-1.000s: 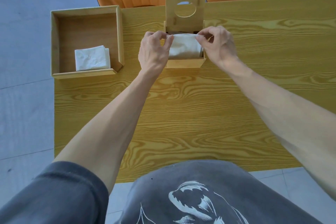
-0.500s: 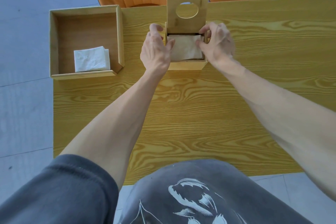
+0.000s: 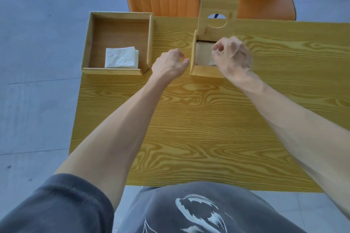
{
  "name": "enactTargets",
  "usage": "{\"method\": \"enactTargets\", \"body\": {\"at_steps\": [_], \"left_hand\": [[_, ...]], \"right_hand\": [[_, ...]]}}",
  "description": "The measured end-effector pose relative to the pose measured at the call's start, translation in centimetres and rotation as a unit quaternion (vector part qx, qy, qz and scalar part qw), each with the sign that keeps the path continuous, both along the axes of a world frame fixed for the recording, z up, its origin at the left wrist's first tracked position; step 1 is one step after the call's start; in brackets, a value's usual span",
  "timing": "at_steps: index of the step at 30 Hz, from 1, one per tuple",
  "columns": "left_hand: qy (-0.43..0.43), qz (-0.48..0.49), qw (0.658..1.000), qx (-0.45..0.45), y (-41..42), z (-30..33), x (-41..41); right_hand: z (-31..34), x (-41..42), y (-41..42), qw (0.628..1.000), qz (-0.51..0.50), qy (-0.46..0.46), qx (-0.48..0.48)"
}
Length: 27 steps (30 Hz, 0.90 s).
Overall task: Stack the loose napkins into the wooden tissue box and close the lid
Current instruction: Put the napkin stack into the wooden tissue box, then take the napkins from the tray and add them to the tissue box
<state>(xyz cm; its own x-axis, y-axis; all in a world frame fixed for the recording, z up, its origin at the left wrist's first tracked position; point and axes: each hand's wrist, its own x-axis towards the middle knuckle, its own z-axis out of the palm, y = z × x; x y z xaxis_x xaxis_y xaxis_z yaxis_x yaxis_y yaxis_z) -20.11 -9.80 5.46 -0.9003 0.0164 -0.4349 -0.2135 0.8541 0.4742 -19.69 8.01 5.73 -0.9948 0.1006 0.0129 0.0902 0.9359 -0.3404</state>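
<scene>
Remaining napkins [image 3: 122, 60], soft, light and best pinched at the stack's edges, are seen in the wooden tray [image 3: 91, 43]; left hand [image 3: 169, 64] and right hand [image 3: 233, 56] are held loosely curled, empty, beside and above the open tissue box [image 3: 205, 72].

Two bare forearms reach up from the lower frame toward its centre, the left hand [image 3: 169, 63] loosely curled and empty, the right hand [image 3: 232, 56] empty, fingers bent downward.
</scene>
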Motion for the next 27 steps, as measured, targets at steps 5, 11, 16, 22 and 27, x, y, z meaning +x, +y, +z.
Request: {"method": "enactTargets", "body": {"at_steps": [5, 11, 16, 22, 27], "left_hand": [[-0.038, -0.009, 0.998, -0.039, -7.0, 2.1, 1.4], [-0.036, 0.049, 0.995, -0.081, -15.0, 2.6, 2.5], [-0.019, 0.133, 0.99, -0.033, -19.1, 1.7, 1.7], [-0.03, 0.215, 0.974, 0.069, -19.9, 0.0, 0.2], [-0.045, 0.253, 0.96, 0.111, -20.2, -1.2, -2.3]], "right_hand": [[1.6, 0.6, -6.6, 0.998, 0.056, 0.0, -0.031], [2.4, 0.6, -12.6, 0.985, 0.08, -0.115, -0.102], [1.5, -0.8, -15.9, 0.954, 0.01, -0.21, -0.212], [-0.6, -2.8, -18.9, 0.923, -0.027, -0.236, -0.301], [-1.3, -4.4, -21.4, 0.901, -0.068, -0.265, -0.337]]}}
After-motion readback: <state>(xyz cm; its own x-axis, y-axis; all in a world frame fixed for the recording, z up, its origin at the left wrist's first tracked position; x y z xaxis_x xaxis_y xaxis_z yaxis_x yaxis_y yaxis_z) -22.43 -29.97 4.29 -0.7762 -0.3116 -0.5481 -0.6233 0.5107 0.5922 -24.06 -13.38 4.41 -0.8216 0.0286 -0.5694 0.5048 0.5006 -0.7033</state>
